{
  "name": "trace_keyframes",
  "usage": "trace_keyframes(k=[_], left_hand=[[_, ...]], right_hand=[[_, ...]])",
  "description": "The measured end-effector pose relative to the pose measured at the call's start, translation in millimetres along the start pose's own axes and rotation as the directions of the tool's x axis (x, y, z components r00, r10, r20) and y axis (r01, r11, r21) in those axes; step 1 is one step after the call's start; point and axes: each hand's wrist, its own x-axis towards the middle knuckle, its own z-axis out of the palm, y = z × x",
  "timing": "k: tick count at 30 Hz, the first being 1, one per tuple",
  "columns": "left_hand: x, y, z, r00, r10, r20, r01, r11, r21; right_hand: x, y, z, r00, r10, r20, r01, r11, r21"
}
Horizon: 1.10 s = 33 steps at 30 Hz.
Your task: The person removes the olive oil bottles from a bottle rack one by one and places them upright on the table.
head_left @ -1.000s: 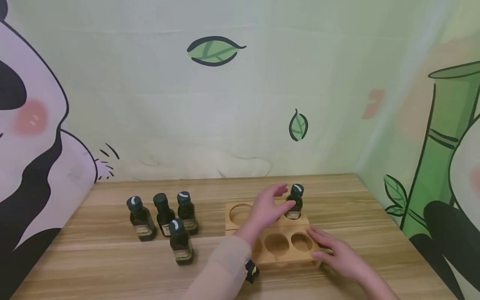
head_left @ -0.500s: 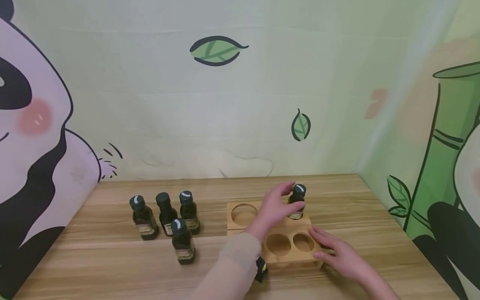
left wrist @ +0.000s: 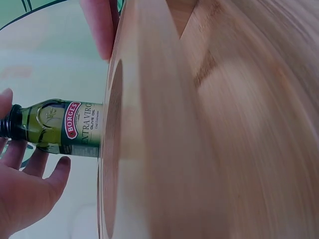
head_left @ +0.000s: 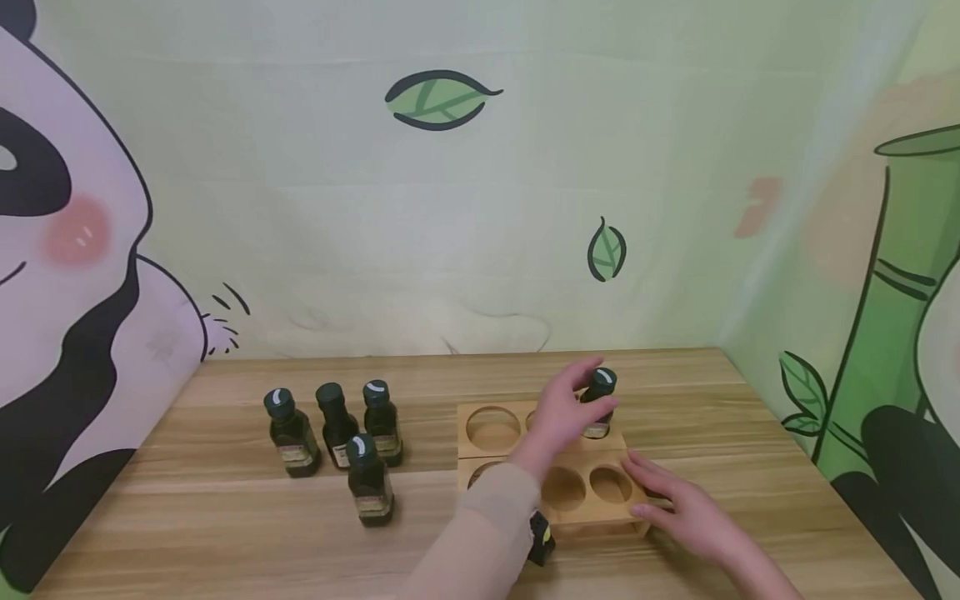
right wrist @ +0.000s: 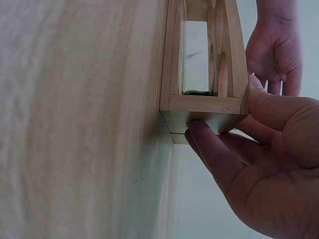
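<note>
A small olive oil bottle with a dark cap stands upright in the back right hole of a two-tier wooden rack. My left hand is at this bottle's neck and cap, the thumb across its front. In the left wrist view the fingers of the left hand curl round the olive oil bottle, whose base sits in the rack. My right hand holds the rack's right end; in the right wrist view its thumb is at the top edge and its fingers lie against the end wall.
Several similar dark bottles stand left of the rack: a front one, a leftmost one, and others behind. The wooden table meets a printed backdrop at the rear.
The head view has shifted slightly, so the scene sits a little further right. My left hand's fingers have come closer round the bottle. The right hand stays on the rack.
</note>
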Motion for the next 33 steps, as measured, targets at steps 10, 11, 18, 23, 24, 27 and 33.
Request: trace_keyframes(k=[10, 11, 18, 23, 24, 27, 33], left_hand=[[1.9, -3.2, 4.5, 0.995, 0.009, -0.098, -0.014, 0.999, -0.052], [1.6, -3.0, 4.3, 0.995, 0.006, -0.103, -0.012, 0.998, -0.060], [-0.8, -2.3, 3.2, 0.991, 0.009, -0.134, -0.022, 0.996, -0.090], [-2.6, -3.0, 3.0, 0.990, 0.003, -0.143, -0.018, 0.994, -0.106], [-3.0, -2.9, 3.0, 0.989, 0.000, -0.145, -0.017, 0.994, -0.112], [-3.5, -1.9, 2.9, 0.987, -0.011, -0.159, -0.012, 0.989, -0.144], [-2.9, 5.2, 0.5, 0.977, 0.010, -0.214, -0.053, 0.980, -0.194]], right_hand=[[-0.1, -0.2, 0.0, 1.000, -0.012, -0.008, 0.012, 1.000, -0.004], [-0.1, -0.2, 0.0, 1.000, -0.011, -0.009, 0.011, 1.000, -0.003], [0.1, -0.4, -0.6, 1.000, 0.001, 0.002, -0.001, 1.000, 0.006], [0.0, 0.0, 0.2, 1.000, 0.001, 0.004, -0.001, 1.000, 0.007], [0.0, 0.2, 0.3, 1.000, -0.001, 0.004, 0.001, 1.000, 0.007], [0.1, 0.8, 0.4, 1.000, -0.007, 0.003, 0.007, 1.000, 0.002], [0.8, 0.7, -0.8, 1.000, 0.008, 0.016, -0.008, 1.000, 0.002]])
